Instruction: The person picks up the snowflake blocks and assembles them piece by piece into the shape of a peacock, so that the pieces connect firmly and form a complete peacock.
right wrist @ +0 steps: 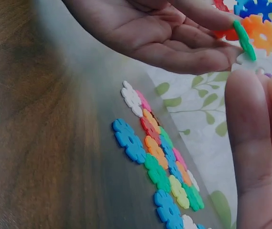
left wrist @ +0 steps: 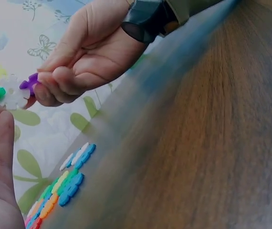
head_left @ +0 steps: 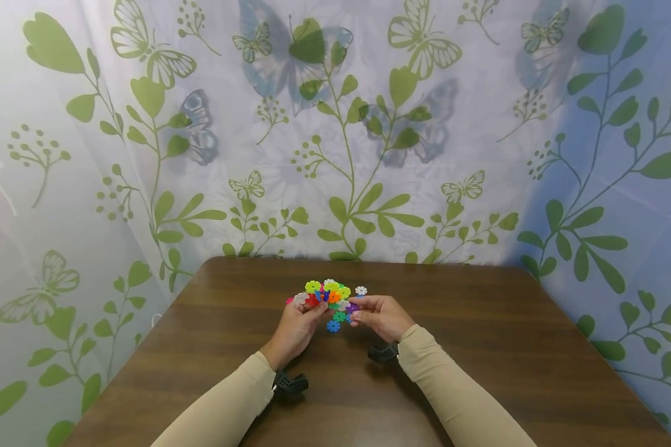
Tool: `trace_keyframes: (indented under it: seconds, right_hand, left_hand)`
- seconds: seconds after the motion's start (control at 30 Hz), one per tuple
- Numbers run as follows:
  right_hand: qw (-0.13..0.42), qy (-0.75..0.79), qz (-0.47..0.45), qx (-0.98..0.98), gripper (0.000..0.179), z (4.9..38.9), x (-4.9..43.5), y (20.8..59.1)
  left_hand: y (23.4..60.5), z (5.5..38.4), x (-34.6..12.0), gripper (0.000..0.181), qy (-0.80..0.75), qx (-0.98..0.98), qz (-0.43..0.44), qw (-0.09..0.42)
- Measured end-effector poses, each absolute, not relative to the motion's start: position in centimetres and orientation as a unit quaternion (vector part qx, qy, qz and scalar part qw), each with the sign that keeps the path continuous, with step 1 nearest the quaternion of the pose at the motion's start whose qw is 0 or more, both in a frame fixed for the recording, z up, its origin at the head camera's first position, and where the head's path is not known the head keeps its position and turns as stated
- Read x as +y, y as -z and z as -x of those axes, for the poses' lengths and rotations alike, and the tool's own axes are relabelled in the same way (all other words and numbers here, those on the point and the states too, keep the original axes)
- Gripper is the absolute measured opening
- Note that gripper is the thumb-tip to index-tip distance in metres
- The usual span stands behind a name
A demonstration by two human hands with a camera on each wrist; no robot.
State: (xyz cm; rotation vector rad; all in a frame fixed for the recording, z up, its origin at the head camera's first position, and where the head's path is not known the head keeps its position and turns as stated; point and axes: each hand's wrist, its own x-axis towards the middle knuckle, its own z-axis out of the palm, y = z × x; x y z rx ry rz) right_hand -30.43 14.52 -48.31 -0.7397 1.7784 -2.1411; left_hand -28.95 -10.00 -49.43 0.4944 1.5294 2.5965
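My left hand (head_left: 295, 330) grips a chain of interlocking flower-shaped discs (head_left: 313, 299) above the middle of the table. In the right wrist view a green disc (right wrist: 244, 40) stands on edge at its fingertips, beside a white disc and an orange disc (right wrist: 262, 33). Dark blue and red discs show behind them. My right hand (head_left: 387, 319) pinches a purple disc (left wrist: 29, 85) between thumb and fingers. That purple disc meets the edge of the white disc (left wrist: 15, 93) in the left wrist view. Part of the chain is hidden behind the left fingers.
Several loose flower discs lie flat on the brown table (head_left: 470, 347) beyond the hands, among them a large blue one (right wrist: 129, 140) and a white one (head_left: 360, 290). Black camera mounts (head_left: 289, 385) hang under both wrists. A leaf-and-butterfly patterned curtain (head_left: 341, 155) stands behind the table's far edge.
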Motion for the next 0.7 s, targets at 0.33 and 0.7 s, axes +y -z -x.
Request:
trace_keyframes:
  seconds: [0.33,0.7]
  right_hand:
    - [0.125,0.753,0.236,0.601,0.040,30.43,14.06,48.28]
    - [0.082,0.583,0.270,0.762,0.050,30.87,14.62,48.45]
  left_hand:
    - [49.53,29.24,-9.75,0.034,-0.860,0.492,-0.126,0.051]
    - [49.80,29.64,-9.88,0.039,-0.861,0.501,-0.082,0.031]
